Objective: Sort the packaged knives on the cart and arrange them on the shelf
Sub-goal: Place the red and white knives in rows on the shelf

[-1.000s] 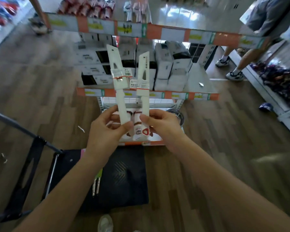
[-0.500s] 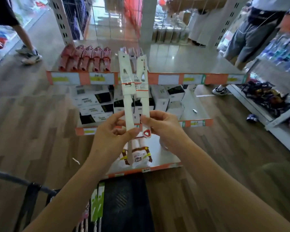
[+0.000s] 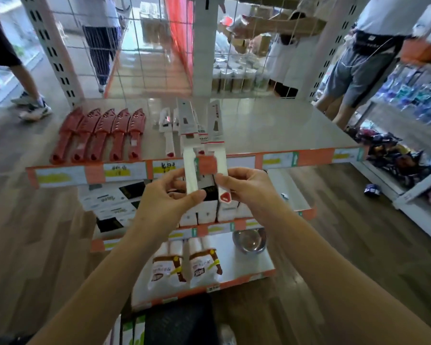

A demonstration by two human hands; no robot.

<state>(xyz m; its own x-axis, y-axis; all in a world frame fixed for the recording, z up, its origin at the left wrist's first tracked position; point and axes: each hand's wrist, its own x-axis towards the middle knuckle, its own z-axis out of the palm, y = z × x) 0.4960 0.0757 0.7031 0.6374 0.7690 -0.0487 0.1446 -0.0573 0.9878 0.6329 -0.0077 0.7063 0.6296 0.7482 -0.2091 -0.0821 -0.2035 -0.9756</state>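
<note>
My left hand point(image 3: 168, 197) pinches the handle of a white packaged knife point(image 3: 187, 135) that points up and away. My right hand point(image 3: 246, 189) grips a second white packaged knife point(image 3: 217, 135) with a red mark at its handle end. Both knives stand side by side over the front edge of the top shelf point(image 3: 284, 128). On that shelf lie several red sheathed knives point(image 3: 102, 135) in a row at the left and a few white packaged knives point(image 3: 168, 130) just behind the ones I hold. The black cart point(image 3: 179, 322) shows at the bottom edge, with green-and-white packages point(image 3: 132, 331) on it.
White boxes point(image 3: 115, 202) fill the middle shelf. The bottom shelf holds white bagged goods point(image 3: 182, 265) and a steel bowl point(image 3: 249, 241). People stand behind the wire grid point(image 3: 144, 46) and at the right aisle point(image 3: 363, 63). Another rack point(image 3: 421, 192) with packets is at the right.
My view has tilted up and closer to the top shelf. Both hands carried the two white knives upward and forward, now over the top shelf's front edge.
</note>
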